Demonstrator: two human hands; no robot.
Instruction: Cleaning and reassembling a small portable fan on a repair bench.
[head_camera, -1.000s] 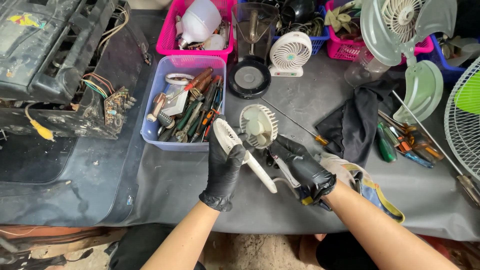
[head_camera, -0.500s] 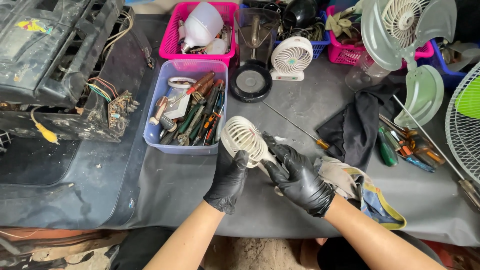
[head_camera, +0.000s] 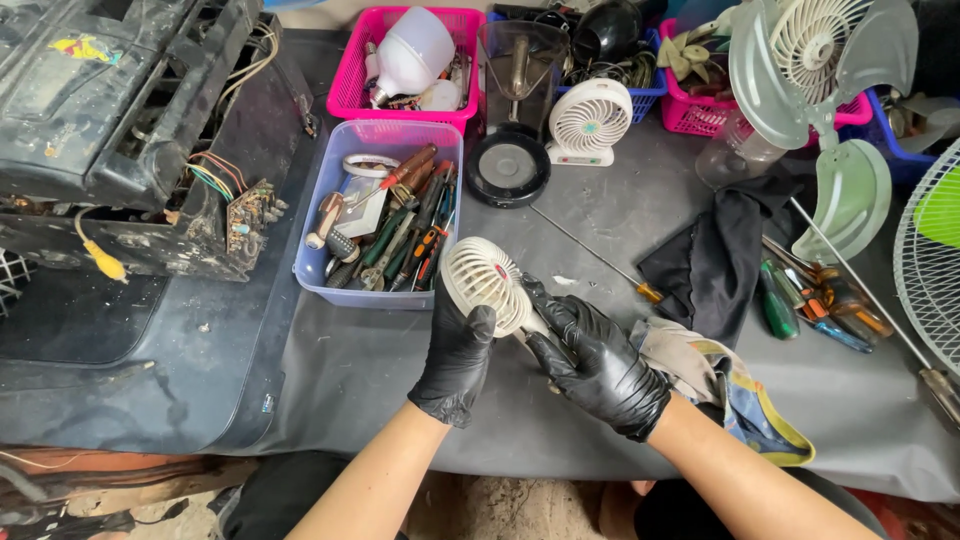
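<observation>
Both the left hand (head_camera: 458, 360) and the right hand (head_camera: 600, 365) wear glossy black rubber gloves. The small round cream fan (head_camera: 484, 283) they grip looks like smooth matt plastic. The dark grey surface (head_camera: 400, 380) is a matt, dusty sheet. A translucent blue plastic tub (head_camera: 316, 262) holds metal-tipped tools; a crumpled black cloth (head_camera: 715, 262) lies dull.

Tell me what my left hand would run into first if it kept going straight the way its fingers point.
Probably the clear blue tool bin: the left hand, holding the small white fan, points up and away toward its near wall, though depth is hard to judge.
</observation>
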